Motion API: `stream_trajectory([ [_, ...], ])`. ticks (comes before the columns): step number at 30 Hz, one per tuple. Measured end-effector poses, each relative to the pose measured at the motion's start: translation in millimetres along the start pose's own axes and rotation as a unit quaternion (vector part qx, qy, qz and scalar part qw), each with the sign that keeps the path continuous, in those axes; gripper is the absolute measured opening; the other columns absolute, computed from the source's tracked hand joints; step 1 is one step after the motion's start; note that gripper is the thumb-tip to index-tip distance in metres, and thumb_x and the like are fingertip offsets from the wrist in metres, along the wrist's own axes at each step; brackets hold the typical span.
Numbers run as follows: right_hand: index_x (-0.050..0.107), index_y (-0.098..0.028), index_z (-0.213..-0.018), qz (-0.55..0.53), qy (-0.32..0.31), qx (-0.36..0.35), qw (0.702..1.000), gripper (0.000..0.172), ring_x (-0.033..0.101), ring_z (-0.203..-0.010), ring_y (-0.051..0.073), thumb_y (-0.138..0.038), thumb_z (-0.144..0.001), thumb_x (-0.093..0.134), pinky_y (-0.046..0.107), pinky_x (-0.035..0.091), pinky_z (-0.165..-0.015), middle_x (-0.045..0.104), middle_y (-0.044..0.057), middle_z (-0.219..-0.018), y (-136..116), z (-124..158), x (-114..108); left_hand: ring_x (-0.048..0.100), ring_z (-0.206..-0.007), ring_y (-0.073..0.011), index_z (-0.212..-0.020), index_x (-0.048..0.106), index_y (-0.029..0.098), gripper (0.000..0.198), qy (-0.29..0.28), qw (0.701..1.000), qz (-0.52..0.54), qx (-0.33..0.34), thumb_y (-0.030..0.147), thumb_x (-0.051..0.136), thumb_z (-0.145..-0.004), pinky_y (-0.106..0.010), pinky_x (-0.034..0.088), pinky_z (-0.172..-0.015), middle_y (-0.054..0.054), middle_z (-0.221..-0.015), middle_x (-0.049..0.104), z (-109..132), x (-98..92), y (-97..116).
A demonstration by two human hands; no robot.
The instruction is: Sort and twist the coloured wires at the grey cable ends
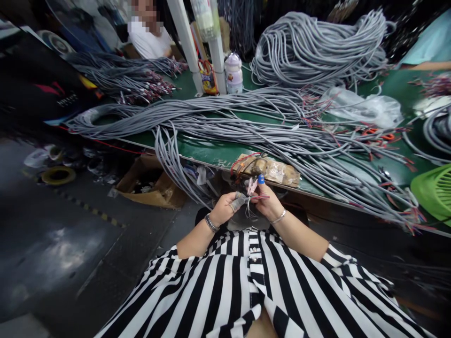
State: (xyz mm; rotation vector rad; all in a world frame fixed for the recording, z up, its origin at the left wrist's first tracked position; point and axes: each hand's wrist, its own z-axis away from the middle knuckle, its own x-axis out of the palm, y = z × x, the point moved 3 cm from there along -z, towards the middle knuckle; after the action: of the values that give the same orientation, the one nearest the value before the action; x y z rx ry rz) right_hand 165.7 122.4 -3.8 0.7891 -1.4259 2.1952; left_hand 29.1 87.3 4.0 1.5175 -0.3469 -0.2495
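Observation:
My left hand (227,207) is closed, with grey wrapping on its fingers. It pinches thin wires (248,206) just in front of my body. My right hand (268,203) has a blue cover on the thumb and is closed around red and white wires (260,197). Between the two hands a small pale pink connector (252,186) stands up, close to the right thumb. Where the wires enter it is too small to make out. Just beyond the hands, a taped cardboard block (271,169) lies at the bench edge.
Long grey cables (225,129) spread across the green bench (197,149), some hanging over its front edge. A big cable coil (317,47), a bottle (234,75), a plastic bag (366,109) and a green basket (433,190) stand around. Below is a cardboard box (151,183). Other people (150,40) sit opposite.

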Motion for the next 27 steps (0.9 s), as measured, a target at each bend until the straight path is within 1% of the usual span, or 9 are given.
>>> stream_trajectory([
  [6,0.054,-0.018,-0.070,0.007,-0.042,0.018,0.999,0.062,0.021,-0.037,0.002,-0.079,-0.065,0.061,0.018,0.011,-0.033,0.052,-0.004,-0.055,6.9,6.5,-6.6,0.029,-0.044,-0.0033,-0.077,0.061,0.011,0.041,-0.034,0.999,0.016,-0.008,0.051,0.066,-0.081,-0.018,0.021,-0.043,0.006,-0.051,0.041,9.4,3.0,2.1],
  [11,0.053,-0.017,-0.070,0.025,-0.061,0.044,0.997,0.063,0.017,-0.037,0.001,-0.080,-0.065,0.059,0.019,0.006,-0.034,0.059,-0.001,-0.065,13.8,9.5,-18.8,0.036,-0.047,-0.0046,-0.080,0.063,0.010,0.040,-0.035,0.999,0.035,-0.012,0.050,0.066,-0.082,-0.018,0.029,-0.046,0.003,-0.056,0.049,31.1,-2.0,1.2],
  [15,0.051,-0.017,-0.072,0.026,-0.073,0.067,0.995,0.061,0.015,-0.037,0.000,-0.078,-0.068,0.059,0.017,0.002,-0.035,0.057,-0.002,-0.066,13.5,13.2,-23.7,0.051,-0.057,-0.0094,-0.079,0.068,0.009,0.042,-0.110,0.994,-0.014,-0.022,0.051,0.067,-0.081,-0.020,0.039,-0.053,-0.004,-0.065,0.060,53.2,-2.1,4.9],
  [16,0.050,-0.017,-0.072,0.028,-0.077,0.070,0.994,0.061,0.014,-0.037,0.000,-0.078,-0.068,0.059,0.017,0.002,-0.035,0.057,-0.002,-0.065,12.4,14.4,-23.8,0.052,-0.059,-0.0101,-0.078,0.068,0.009,0.041,-0.114,0.993,-0.024,-0.020,0.050,0.067,-0.080,-0.020,0.040,-0.054,-0.005,-0.066,0.061,57.1,-2.9,6.0],
  [18,0.051,-0.017,-0.073,0.030,-0.090,0.073,0.993,0.061,0.012,-0.036,0.000,-0.077,-0.069,0.059,0.017,0.001,-0.035,0.056,-0.003,-0.064,8.8,17.0,-22.5,0.051,-0.056,-0.0090,-0.080,0.068,0.009,0.040,-0.083,0.996,-0.021,-0.014,0.049,0.067,-0.081,-0.019,0.038,-0.052,-0.004,-0.064,0.061,61.2,-7.0,7.6],
  [20,0.053,-0.017,-0.075,0.032,-0.104,0.076,0.991,0.060,0.011,-0.036,0.000,-0.076,-0.070,0.059,0.017,0.001,-0.035,0.057,-0.003,-0.065,3.8,19.0,-19.1,0.045,-0.048,-0.0062,-0.083,0.068,0.010,0.040,-0.041,0.999,-0.002,-0.009,0.050,0.065,-0.082,-0.018,0.033,-0.045,-0.002,-0.059,0.058,60.6,-11.9,7.8],
  [22,0.055,-0.017,-0.078,0.031,-0.111,0.073,0.991,0.058,0.011,-0.037,0.000,-0.074,-0.072,0.059,0.018,0.000,-0.036,0.057,-0.003,-0.066,-2.2,19.6,-14.3,0.038,-0.041,-0.0041,-0.083,0.068,0.010,0.040,-0.019,1.000,0.011,-0.009,0.050,0.065,-0.082,-0.017,0.028,-0.041,0.000,-0.054,0.055,56.5,-15.2,6.8],
  [25,0.057,-0.017,-0.077,0.050,-0.098,0.060,0.992,0.050,0.012,-0.038,0.001,-0.066,-0.073,0.065,0.019,0.002,-0.035,0.053,-0.004,-0.060,-9.5,17.9,-7.6,0.034,-0.039,-0.0032,-0.084,0.068,0.010,0.040,0.003,1.000,0.014,-0.007,0.050,0.068,-0.080,-0.017,0.025,-0.038,0.004,-0.049,0.049,45.8,-17.3,5.2],
  [27,0.056,-0.017,-0.073,0.076,-0.079,0.040,0.993,0.045,0.014,-0.038,0.002,-0.059,-0.071,0.072,0.020,0.004,-0.035,0.045,-0.006,-0.053,-11.5,16.4,-5.9,0.034,-0.038,-0.0030,-0.085,0.068,0.011,0.040,0.012,1.000,0.021,-0.002,0.051,0.069,-0.079,-0.017,0.023,-0.038,0.004,-0.048,0.047,37.1,-17.1,4.4],
])
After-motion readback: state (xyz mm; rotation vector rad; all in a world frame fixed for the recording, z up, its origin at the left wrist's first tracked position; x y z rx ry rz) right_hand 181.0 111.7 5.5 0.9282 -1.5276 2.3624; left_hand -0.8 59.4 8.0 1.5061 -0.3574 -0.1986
